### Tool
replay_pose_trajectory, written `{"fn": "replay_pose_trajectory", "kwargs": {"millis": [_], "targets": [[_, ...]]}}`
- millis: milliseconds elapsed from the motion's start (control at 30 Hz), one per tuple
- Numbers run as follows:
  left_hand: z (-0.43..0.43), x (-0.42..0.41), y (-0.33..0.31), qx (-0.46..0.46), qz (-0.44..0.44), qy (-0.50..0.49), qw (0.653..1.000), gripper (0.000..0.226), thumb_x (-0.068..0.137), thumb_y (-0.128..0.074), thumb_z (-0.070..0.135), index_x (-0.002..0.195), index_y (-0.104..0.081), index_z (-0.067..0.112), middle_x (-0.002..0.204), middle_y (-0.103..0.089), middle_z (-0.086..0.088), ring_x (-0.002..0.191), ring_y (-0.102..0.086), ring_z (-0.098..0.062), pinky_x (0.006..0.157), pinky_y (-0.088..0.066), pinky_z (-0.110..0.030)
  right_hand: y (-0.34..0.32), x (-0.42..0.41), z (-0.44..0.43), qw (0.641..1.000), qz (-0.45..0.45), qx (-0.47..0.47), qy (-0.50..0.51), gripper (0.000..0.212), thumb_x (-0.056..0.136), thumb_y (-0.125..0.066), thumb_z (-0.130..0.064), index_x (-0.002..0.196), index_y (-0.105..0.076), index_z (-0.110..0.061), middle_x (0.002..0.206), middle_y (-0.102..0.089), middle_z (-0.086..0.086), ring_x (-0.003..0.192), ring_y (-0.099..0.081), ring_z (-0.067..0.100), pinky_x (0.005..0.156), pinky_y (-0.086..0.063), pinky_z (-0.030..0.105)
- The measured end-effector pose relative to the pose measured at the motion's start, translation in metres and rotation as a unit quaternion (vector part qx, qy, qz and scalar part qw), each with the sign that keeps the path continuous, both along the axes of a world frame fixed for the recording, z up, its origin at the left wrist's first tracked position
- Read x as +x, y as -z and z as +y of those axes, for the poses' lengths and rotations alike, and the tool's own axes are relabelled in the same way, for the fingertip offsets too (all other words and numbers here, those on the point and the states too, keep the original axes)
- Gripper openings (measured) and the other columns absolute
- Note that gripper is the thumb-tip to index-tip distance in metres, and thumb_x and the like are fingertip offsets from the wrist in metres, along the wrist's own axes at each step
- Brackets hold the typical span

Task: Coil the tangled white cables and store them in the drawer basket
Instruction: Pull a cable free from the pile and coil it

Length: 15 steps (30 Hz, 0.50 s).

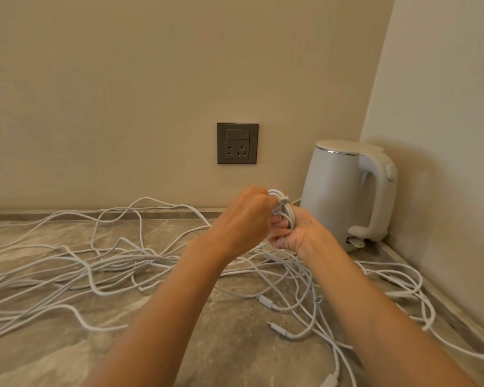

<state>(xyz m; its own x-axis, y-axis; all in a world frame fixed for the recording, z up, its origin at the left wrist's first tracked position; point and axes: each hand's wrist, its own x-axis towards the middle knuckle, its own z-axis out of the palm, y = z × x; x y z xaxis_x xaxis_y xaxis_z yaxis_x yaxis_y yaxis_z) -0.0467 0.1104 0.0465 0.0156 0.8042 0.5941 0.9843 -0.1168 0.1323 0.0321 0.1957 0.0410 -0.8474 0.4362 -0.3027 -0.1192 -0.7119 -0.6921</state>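
Note:
A small bundle of coiled white cable (283, 208) is held up above the counter between both hands. My right hand (298, 233) grips the bundle from below, fingers curled round its loops. My left hand (245, 219) is closed on the bundle's upper part, pinching a strand wrapped across the loops. Several tangled white cables (95, 272) sprawl over the marbled countertop (67, 358) from the left edge to the right wall. Loose plug ends (266, 301) lie below my right hand. No drawer or basket is in view.
A white electric kettle (347, 191) stands in the back right corner, close behind my right hand. A grey wall socket (237, 143) sits on the back wall above the counter. A side wall bounds the counter on the right.

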Motion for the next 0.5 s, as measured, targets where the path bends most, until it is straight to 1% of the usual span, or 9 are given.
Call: {"fn": "replay_pose_trajectory", "kwargs": {"millis": [67, 133, 200, 233, 300, 333, 367, 433, 500], "targets": [[-0.001, 0.002, 0.0, 0.016, -0.011, 0.013, 1.0, 0.022, 0.091, -0.05, 0.006, 0.085, -0.066, -0.007, 0.083, -0.06, -0.022, 0.074, -0.052, -0.03, 0.065, -0.039, -0.036, -0.002, 0.0, 0.0, 1.0, -0.009, 0.011, 0.017, 0.07, 0.099, -0.026, -0.017, 0.031, -0.043, -0.007, 0.029, -0.033, 0.002, 0.018, -0.027, 0.006, 0.025, -0.012, 0.011], [0.001, 0.003, -0.002, 0.018, -0.023, 0.0, 1.0, 0.028, 0.092, -0.05, 0.011, 0.084, -0.068, -0.01, 0.085, -0.06, -0.023, 0.076, -0.056, -0.032, 0.066, -0.039, -0.036, 0.0, -0.001, 0.002, 0.999, -0.024, 0.029, 0.033, 0.072, 0.098, -0.027, -0.017, 0.028, -0.042, -0.009, 0.029, -0.034, 0.001, 0.019, -0.028, 0.007, 0.026, -0.014, 0.011], [0.004, 0.003, -0.003, -0.032, -0.012, -0.056, 0.998, 0.031, 0.096, -0.047, 0.018, 0.097, -0.067, -0.007, 0.093, -0.056, -0.018, 0.082, -0.053, -0.027, 0.068, -0.032, -0.029, 0.004, -0.005, 0.002, 0.998, -0.035, 0.044, 0.043, 0.074, 0.099, -0.027, -0.02, 0.027, -0.043, -0.01, 0.03, -0.035, 0.0, 0.021, -0.031, 0.007, 0.028, -0.017, 0.01], [0.006, 0.003, -0.003, -0.051, -0.006, -0.079, 0.996, 0.031, 0.096, -0.047, 0.019, 0.102, -0.066, -0.004, 0.092, -0.053, -0.014, 0.081, -0.049, -0.024, 0.064, -0.027, -0.024, 0.007, -0.007, 0.002, 0.997, -0.038, 0.05, 0.048, 0.075, 0.1, -0.027, -0.021, 0.028, -0.043, -0.011, 0.031, -0.036, -0.001, 0.023, -0.032, 0.008, 0.029, -0.018, 0.009], [0.005, 0.003, -0.004, -0.065, 0.003, -0.105, 0.992, 0.025, 0.096, -0.048, 0.016, 0.103, -0.065, -0.001, 0.087, -0.046, -0.008, 0.076, -0.043, -0.017, 0.06, -0.021, -0.022, 0.01, -0.011, 0.002, 0.995, -0.045, 0.06, 0.068, 0.077, 0.101, -0.026, -0.022, 0.028, -0.045, -0.011, 0.032, -0.037, -0.002, 0.024, -0.033, 0.008, 0.031, -0.018, 0.007], [0.005, 0.004, -0.003, -0.065, 0.01, -0.112, 0.992, 0.021, 0.095, -0.048, 0.012, 0.101, -0.065, 0.0, 0.086, -0.045, -0.008, 0.075, -0.043, -0.017, 0.06, -0.021, -0.022, 0.011, -0.012, 0.002, 0.993, -0.048, 0.064, 0.082, 0.076, 0.102, -0.026, -0.021, 0.029, -0.045, -0.011, 0.032, -0.038, -0.002, 0.024, -0.033, 0.009, 0.031, -0.019, 0.007], [0.004, 0.006, -0.003, -0.066, 0.02, -0.118, 0.991, 0.017, 0.094, -0.048, 0.008, 0.098, -0.064, 0.002, 0.087, -0.048, -0.01, 0.077, -0.046, -0.02, 0.059, -0.021, -0.022, 0.011, -0.014, 0.001, 0.992, -0.054, 0.069, 0.096, 0.073, 0.102, -0.026, -0.02, 0.032, -0.047, -0.011, 0.032, -0.038, -0.001, 0.023, -0.033, 0.009, 0.032, -0.02, 0.007], [0.001, 0.009, -0.003, -0.072, 0.039, -0.128, 0.988, 0.014, 0.092, -0.045, 0.004, 0.094, -0.059, 0.007, 0.097, -0.054, -0.015, 0.089, -0.052, -0.027, 0.06, -0.023, -0.024, 0.012, -0.017, -0.001, 0.986, -0.072, 0.085, 0.123, 0.056, 0.101, -0.03, -0.017, 0.048, -0.048, -0.01, 0.034, -0.041, 0.0, 0.025, -0.035, 0.009, 0.035, -0.023, 0.011], [0.001, 0.009, -0.003, -0.08, 0.033, -0.136, 0.987, 0.017, 0.092, -0.041, 0.002, 0.097, -0.058, 0.002, 0.104, -0.056, -0.017, 0.092, -0.051, -0.029, 0.064, -0.025, -0.027, 0.013, -0.02, -0.003, 0.983, -0.086, 0.092, 0.135, 0.043, 0.1, -0.032, -0.016, 0.059, -0.046, -0.011, 0.036, -0.044, 0.0, 0.029, -0.039, 0.009, 0.039, -0.027, 0.014]]}}
